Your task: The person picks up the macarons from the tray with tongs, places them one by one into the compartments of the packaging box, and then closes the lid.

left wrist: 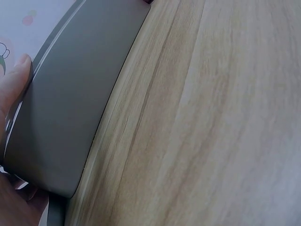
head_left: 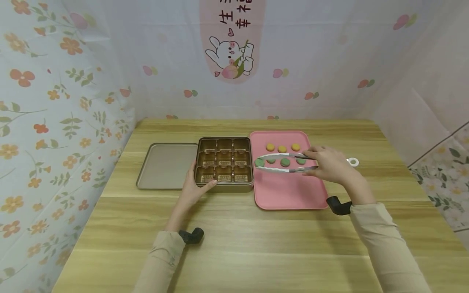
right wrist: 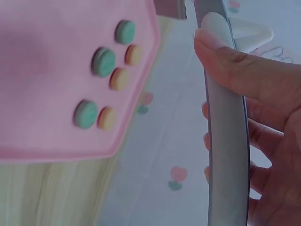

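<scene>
One green macaron (head_left: pixel 259 162) is held between the tips of the metal tongs (right wrist: pixel 228 141), at the left edge of the pink tray (head_left: pixel 286 191) and just beside the tin box (head_left: pixel 231 188). From my remote station I record the right hand (head_left: pixel 326 162) with its grip clenched round the tong handles, thumb on the outer face of one arm; the left hand (head_left: pixel 192 187) grasps the near-left corner of the box. Principal risk, in my judgement: too hard a squeeze could crack the macaron's shell, while a slack one could let it roll out of the tips. Carried low toward the box, it could knock the rim; a tilted entry could land it astride one of the dividers. Should the left hand push unevenly, the box could slide on the tabletop (head_left: pixel 234 252). I cannot tell from the head view whether the macaron is clear of the tray. Condition: it looks round, matte and muted green, with no damage I can make out. Three green macarons (head_left: pixel 285 162) and three yellow macarons (head_left: pixel 281 149) lie on the tray.
</scene>
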Demonstrator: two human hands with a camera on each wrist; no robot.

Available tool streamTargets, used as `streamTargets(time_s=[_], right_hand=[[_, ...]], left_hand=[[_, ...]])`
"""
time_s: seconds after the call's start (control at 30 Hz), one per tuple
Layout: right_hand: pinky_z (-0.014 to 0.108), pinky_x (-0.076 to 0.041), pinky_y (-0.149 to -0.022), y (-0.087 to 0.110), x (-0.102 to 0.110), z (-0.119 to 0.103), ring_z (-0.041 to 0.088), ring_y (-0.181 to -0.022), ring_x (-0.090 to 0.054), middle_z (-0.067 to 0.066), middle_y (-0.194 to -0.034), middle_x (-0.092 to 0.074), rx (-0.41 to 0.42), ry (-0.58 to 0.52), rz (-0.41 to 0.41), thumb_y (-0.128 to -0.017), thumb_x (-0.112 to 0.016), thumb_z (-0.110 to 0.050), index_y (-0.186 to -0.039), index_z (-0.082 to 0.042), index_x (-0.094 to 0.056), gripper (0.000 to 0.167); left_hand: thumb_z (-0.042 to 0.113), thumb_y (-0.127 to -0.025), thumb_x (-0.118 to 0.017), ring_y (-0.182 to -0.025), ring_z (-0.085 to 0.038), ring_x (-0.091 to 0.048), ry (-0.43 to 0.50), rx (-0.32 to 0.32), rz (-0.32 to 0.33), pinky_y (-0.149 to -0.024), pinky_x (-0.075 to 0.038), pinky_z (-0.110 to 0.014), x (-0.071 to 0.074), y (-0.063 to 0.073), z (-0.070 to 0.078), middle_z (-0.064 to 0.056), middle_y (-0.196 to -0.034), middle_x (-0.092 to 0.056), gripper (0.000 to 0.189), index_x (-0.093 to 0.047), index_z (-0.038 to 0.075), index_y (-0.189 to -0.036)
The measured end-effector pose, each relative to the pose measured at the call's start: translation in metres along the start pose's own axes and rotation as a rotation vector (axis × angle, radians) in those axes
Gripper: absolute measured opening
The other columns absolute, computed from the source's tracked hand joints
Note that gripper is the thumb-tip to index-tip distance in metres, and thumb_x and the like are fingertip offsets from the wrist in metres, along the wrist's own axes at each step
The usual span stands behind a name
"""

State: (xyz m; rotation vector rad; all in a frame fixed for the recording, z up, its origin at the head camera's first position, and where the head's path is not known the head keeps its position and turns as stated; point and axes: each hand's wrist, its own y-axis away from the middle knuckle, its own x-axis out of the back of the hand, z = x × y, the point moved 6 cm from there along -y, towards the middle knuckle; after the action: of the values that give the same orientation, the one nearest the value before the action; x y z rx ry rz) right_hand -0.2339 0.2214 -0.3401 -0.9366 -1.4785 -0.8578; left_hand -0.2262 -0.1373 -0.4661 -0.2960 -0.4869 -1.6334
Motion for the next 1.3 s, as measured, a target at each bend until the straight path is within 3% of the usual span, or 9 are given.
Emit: streamTargets(time_s=[0.3,0.43,0.6,0.8,1.3], right_hand=[[0.037,-0.045,-0.061,-0.013,0.003,-0.023,0.023,-0.076,-0.053,0.007,-0.105,-0.06,0.102,0.053,0.061,-0.067,-0.08,-0.034,-0.119,-0.008,-0.062,0.061],[0.039,-0.047,-0.063,-0.017,0.004,-0.034,0.025,-0.079,-0.054,0.008,-0.108,-0.06,0.134,0.075,0.069,-0.066,-0.08,-0.032,-0.117,-0.009,-0.062,0.059],[0.032,-0.043,-0.057,-0.021,0.003,-0.042,0.023,-0.078,-0.051,0.005,-0.103,-0.06,0.147,0.085,0.051,-0.066,-0.08,-0.031,-0.115,-0.01,-0.063,0.057],[0.033,-0.043,-0.054,-0.024,0.003,-0.048,0.026,-0.083,-0.052,0.006,-0.105,-0.06,0.161,0.099,0.043,-0.066,-0.081,-0.03,-0.116,-0.01,-0.062,0.057],[0.035,-0.045,-0.057,-0.027,0.004,-0.056,0.027,-0.079,-0.051,0.008,-0.102,-0.059,0.189,0.156,0.04,-0.066,-0.081,-0.03,-0.113,-0.007,-0.062,0.056]], left_hand=[[0.05,-0.075,-0.069,-0.141,-0.037,-0.006,0.008,-0.002,0.001,-0.11,-0.017,-0.059,0.0,0.0,-0.001,-0.012,-0.154,-0.001,0.106,0.003,0.021,-0.148],[0.049,-0.075,-0.069,-0.141,-0.037,-0.006,0.019,-0.002,0.005,-0.109,-0.017,-0.059,0.001,0.001,-0.002,-0.013,-0.154,-0.001,0.105,0.002,0.02,-0.148],[0.049,-0.075,-0.069,-0.141,-0.038,-0.006,0.017,0.002,0.001,-0.109,-0.017,-0.06,0.0,0.001,-0.003,-0.014,-0.154,-0.001,0.106,0.002,0.02,-0.148],[0.05,-0.074,-0.07,-0.14,-0.039,-0.007,0.026,0.006,0.003,-0.109,-0.017,-0.06,0.0,0.0,-0.003,-0.014,-0.154,-0.001,0.107,0.002,0.02,-0.148],[0.047,-0.075,-0.071,-0.141,-0.038,-0.006,0.028,-0.009,0.013,-0.109,-0.016,-0.06,0.0,-0.001,-0.003,-0.013,-0.154,-0.002,0.106,0.001,0.019,-0.148]])
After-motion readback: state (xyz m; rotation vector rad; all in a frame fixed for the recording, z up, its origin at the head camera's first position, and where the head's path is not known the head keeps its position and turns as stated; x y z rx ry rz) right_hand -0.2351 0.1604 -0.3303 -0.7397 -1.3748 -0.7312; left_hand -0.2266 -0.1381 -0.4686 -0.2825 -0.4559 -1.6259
